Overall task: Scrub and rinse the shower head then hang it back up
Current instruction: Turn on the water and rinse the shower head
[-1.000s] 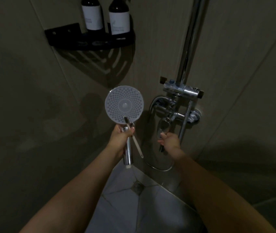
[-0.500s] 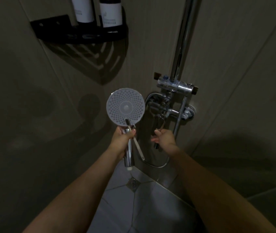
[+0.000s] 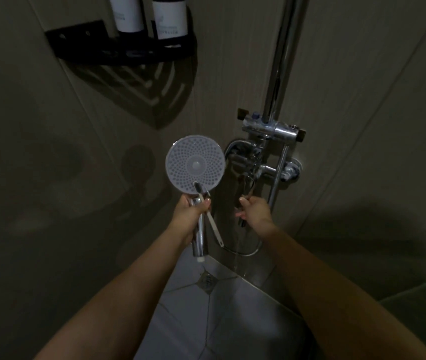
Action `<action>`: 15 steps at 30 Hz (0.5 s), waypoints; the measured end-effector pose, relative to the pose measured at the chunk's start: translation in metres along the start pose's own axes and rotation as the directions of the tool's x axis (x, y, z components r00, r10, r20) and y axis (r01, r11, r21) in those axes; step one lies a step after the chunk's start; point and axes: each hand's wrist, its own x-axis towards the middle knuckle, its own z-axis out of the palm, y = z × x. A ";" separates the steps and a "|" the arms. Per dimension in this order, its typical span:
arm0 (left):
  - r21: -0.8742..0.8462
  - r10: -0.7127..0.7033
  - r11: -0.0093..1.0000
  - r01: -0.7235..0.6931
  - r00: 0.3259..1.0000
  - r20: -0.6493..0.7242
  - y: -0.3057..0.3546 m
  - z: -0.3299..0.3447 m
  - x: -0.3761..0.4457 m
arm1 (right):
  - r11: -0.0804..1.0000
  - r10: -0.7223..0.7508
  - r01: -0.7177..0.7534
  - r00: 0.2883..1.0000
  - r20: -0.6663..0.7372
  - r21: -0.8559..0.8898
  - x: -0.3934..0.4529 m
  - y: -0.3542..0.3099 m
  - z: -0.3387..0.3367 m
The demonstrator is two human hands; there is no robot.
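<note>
Shower head face-up in left hand, toothbrush pinched alongside, freeing right hand, clamped on tap lever, presumably for rinsing.

Pale grey dotted shower head, chrome handle, black shelf.

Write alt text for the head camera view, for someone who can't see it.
In a dim shower corner, a person's left hand grips a round shower head and a toothbrush together, while the right hand holds the faucet lever. Two dark bottles stand on a black corner shelf above.
</note>
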 end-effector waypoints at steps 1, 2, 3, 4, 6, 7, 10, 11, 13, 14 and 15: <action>-0.002 0.001 1.000 -0.001 1.000 -0.003 -0.002 -0.001 0.002 | 0.999 0.031 -0.031 0.999 0.009 0.009 -0.007 0.000 0.001; -0.007 0.005 1.000 -0.005 1.000 -0.008 -0.004 -0.001 0.004 | 0.997 0.078 -0.079 0.995 0.067 0.011 -0.015 0.001 0.002; -0.010 0.013 1.000 -0.013 1.000 -0.015 -0.006 -0.001 0.006 | 0.990 0.138 -0.139 0.976 0.171 -0.006 -0.024 0.003 0.004; -0.014 0.019 1.000 -0.020 1.000 -0.024 -0.008 0.000 0.007 | 0.981 0.192 -0.190 0.937 0.292 -0.036 -0.034 0.005 0.006; -0.027 0.015 0.999 -0.017 0.999 -0.040 -0.012 0.000 0.010 | 0.972 0.221 -0.232 0.852 0.475 -0.034 -0.046 0.010 0.010; -0.033 0.007 0.999 -0.008 0.999 -0.042 -0.014 0.000 0.012 | 0.973 0.205 -0.229 0.826 0.525 -0.020 -0.049 0.012 0.012; -0.040 0.010 0.999 -0.011 0.999 -0.045 -0.017 0.003 0.014 | 0.984 0.133 -0.179 0.813 0.568 0.026 -0.046 0.019 0.016; -0.036 0.019 0.999 -0.021 0.999 -0.050 -0.018 0.003 0.014 | 0.987 0.115 -0.157 0.824 0.555 0.028 -0.043 0.023 0.015; -0.001 0.025 1.000 -0.025 0.998 -0.056 -0.021 0.004 0.013 | 0.992 0.114 -0.124 0.837 0.535 -0.018 -0.034 0.035 0.004; 0.033 0.013 0.999 -0.011 0.998 -0.061 -0.022 0.003 0.012 | 0.990 0.142 -0.125 0.833 0.534 -0.068 -0.030 0.041 -0.004; 0.067 -0.004 0.998 0.009 0.998 -0.071 -0.024 0.001 0.011 | 0.982 0.186 -0.140 0.825 0.534 -0.126 -0.026 0.046 -0.012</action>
